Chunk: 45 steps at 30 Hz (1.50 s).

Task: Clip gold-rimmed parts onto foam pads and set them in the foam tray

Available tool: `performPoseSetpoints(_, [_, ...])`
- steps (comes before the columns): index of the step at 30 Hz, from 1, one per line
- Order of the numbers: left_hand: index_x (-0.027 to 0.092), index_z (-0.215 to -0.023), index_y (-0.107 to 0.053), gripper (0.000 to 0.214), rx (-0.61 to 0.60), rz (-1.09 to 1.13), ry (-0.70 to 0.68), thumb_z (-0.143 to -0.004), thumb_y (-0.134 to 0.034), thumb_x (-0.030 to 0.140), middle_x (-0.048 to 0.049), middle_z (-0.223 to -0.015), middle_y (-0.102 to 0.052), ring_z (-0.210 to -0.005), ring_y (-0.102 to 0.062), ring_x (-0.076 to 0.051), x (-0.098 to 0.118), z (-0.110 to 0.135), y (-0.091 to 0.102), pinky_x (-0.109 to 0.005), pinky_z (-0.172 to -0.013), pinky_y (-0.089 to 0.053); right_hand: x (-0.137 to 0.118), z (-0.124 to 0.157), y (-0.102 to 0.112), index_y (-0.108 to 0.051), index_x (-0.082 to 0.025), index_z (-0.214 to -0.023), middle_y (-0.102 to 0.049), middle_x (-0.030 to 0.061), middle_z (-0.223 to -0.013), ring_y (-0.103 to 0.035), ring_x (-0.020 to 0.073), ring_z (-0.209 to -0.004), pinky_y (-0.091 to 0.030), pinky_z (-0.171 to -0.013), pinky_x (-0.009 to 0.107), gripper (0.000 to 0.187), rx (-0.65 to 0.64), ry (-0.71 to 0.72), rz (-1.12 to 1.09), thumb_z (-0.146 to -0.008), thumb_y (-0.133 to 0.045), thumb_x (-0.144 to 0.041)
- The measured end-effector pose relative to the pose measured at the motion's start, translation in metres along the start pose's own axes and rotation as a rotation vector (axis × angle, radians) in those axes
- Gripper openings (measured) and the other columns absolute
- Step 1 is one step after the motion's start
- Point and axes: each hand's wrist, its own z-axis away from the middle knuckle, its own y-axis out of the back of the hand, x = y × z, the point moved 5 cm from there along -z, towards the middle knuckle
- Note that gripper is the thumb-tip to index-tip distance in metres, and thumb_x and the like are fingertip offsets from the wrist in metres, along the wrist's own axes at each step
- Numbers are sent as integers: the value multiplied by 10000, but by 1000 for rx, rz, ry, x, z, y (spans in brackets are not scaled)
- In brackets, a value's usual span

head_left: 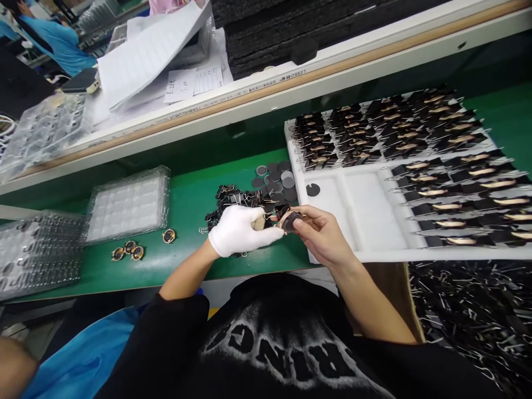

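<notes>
In front of my chest my two hands meet over a small round part point(291, 220) with a dark face and a copper-coloured rim. My bare right hand point(322, 230) pinches this part between thumb and fingers. A black binder clip point(282, 210) sits at its edge. The white-gloved left hand point(241, 228) has its fingers closed at the clip's wire handle; the exact grip is partly hidden. Just behind the glove lies a heap of black binder clips point(226, 192). Beyond it are several dark and grey discs point(272, 176).
A white tray point(347, 256) at right carries rows of clipped parts point(399, 127); a notched black disc point(313, 190) lies on it. Loose clips point(469, 316) fill a box below. At left are copper-rimmed parts point(130, 247) and clear plastic trays point(128, 202). A shelf edge point(249, 91) runs behind.
</notes>
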Motion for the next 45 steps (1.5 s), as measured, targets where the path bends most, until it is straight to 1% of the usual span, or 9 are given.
performPoseSetpoints(10, [219, -539, -296, 568, 1, 3, 32, -811, -632, 588, 57, -473, -304, -476, -267, -88, 15, 0, -18, -286, -516, -250, 4, 5, 6, -801, -243, -957, -786, 47, -929, -739, 200, -853, -617, -816, 342, 269, -8, -61, 9, -815, -866, -462])
performPoseSetpoints(15, [215, -599, -368, 446, -86, 113, 108, -903, -535, 496, 46, -515, -387, -508, -341, -101, 8, 0, -23, -278, -535, -274, -1, 3, 19, -804, -255, -932, -780, 49, -1077, -714, 192, -972, -626, -832, 325, 266, 181, -74, -64, -786, -884, -464])
performPoseSetpoints(18, [213, -611, -374, 458, -143, 224, 151, -935, -522, 501, 54, -535, -374, -529, -340, -98, 5, 0, -24, -264, -527, -282, 2, 1, 28, -800, -262, -936, -773, 24, -1031, -694, 151, -887, -613, -741, 270, 281, 285, -101, -96, -763, -896, -462])
performPoseSetpoints(27, [199, -659, -472, 448, -255, 319, 114, -990, -497, 499, 57, -577, -446, -548, -384, -93, 9, -1, -40, -260, -553, -328, 15, 3, 29, -799, -246, -946, -777, 30, -999, -690, 158, -837, -588, -714, 286, 360, 333, -98, -26, -719, -918, -499])
performPoseSetpoints(32, [207, -818, -643, 413, -330, 147, 6, -1030, -453, 506, 30, -690, -622, -611, -534, -122, 3, -6, -35, -275, -627, -391, 13, 6, 29, -745, -254, -942, -745, 20, -954, -704, 193, -902, -615, -807, 354, 317, 375, -13, -88, -773, -870, -491])
performPoseSetpoints(36, [203, -947, -715, 461, -68, -260, 11, -1033, -451, 571, -47, -867, -719, -764, -656, -195, -17, -39, -10, -310, -696, -414, 18, 5, 33, -663, -264, -915, -673, -29, -881, -681, 145, -815, -608, -772, 310, 328, 437, 14, -269, -797, -838, -515])
performPoseSetpoints(38, [177, -1062, -728, 450, -27, -519, -21, -984, -555, 585, -104, -950, -728, -846, -679, -255, -23, -61, -10, -337, -727, -413, 21, 3, 32, -653, -259, -904, -628, -47, -841, -631, 102, -735, -577, -698, 247, 344, 454, -2, -355, -779, -863, -501])
performPoseSetpoints(42, [226, -1291, -680, 480, -307, -702, -183, -884, -717, 478, -142, -1115, -729, -1050, -669, -345, -26, -96, -36, -411, -861, -412, 25, 4, 22, -686, -242, -921, -620, -35, -885, -572, 77, -707, -529, -622, 203, 308, 434, -97, -484, -776, -870, -444])
performPoseSetpoints(45, [225, -1089, -745, 261, -452, -712, -204, -892, -700, 391, -124, -1050, -743, -1048, -671, -344, -26, -105, -44, -452, -897, -393, 24, 11, 20, -720, -223, -919, -634, -25, -916, -586, 88, -749, -550, -650, 215, 276, 436, -125, -507, -771, -861, -408])
